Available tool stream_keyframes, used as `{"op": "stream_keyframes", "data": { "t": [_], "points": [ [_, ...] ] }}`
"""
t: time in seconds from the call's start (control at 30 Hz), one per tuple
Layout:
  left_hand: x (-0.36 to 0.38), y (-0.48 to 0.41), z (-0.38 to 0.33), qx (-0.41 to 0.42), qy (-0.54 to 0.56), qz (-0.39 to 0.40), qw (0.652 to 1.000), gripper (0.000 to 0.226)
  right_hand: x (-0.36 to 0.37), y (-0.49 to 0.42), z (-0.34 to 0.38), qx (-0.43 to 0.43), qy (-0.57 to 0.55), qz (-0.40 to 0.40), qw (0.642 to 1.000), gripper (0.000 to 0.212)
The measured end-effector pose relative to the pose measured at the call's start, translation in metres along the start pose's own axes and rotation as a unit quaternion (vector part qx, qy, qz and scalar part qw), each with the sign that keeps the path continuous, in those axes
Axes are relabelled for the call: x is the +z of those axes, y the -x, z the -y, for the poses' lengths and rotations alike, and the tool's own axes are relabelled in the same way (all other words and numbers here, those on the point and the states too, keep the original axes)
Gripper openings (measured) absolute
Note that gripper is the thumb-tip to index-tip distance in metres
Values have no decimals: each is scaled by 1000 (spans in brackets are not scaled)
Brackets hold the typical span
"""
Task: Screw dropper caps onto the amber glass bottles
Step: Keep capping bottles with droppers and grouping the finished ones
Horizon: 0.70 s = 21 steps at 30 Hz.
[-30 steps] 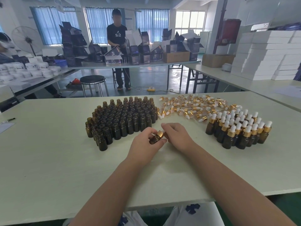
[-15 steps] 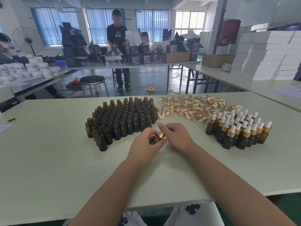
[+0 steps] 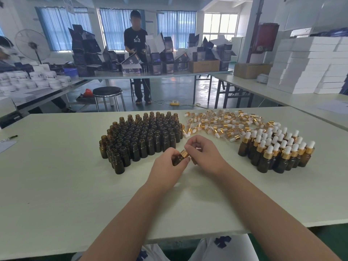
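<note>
Bottle (image 3: 178, 159) sat gripped in your curled left hand (image 3: 167, 166), tilted above the table (image 3: 56, 176). Your right hand (image 3: 205, 155) pinched its gold cap (image 3: 184, 153).

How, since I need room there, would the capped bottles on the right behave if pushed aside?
The capped bottles are narrow with tall bulbs, so probably apt to tip. Packed closely, one falling would likely topple neighbours. On the smooth table they should slide if pushed low.
</note>
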<state>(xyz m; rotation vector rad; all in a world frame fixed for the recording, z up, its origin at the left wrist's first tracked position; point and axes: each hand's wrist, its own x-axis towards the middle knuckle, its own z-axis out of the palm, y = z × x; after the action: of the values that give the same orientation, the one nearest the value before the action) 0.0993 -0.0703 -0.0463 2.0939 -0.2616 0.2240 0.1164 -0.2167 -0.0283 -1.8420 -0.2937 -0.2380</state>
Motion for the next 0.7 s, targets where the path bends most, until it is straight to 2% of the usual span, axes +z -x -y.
{"op": "stream_keyframes", "data": {
  "t": [0.17,0.3,0.43,0.6,0.7],
  "points": [
    [-1,0,1,10,-3,0,1000,16,-4,0,3,-2,6,6,1000,11],
    [-1,-1,1,14,5,3,1000,14,-14,-2,15,-49,118,38,991,15],
    [-1,-1,1,3,19,10,1000,19,-34,-1,35,-99,242,72,963,20],
    [-2,0,2,-1,-18,21,1000,25,-79,-6,60,-110,387,108,909,8],
    [-2,0,2,10,-33,27,999,21,-108,-10,66,-86,448,110,883,2]
  ]
}}
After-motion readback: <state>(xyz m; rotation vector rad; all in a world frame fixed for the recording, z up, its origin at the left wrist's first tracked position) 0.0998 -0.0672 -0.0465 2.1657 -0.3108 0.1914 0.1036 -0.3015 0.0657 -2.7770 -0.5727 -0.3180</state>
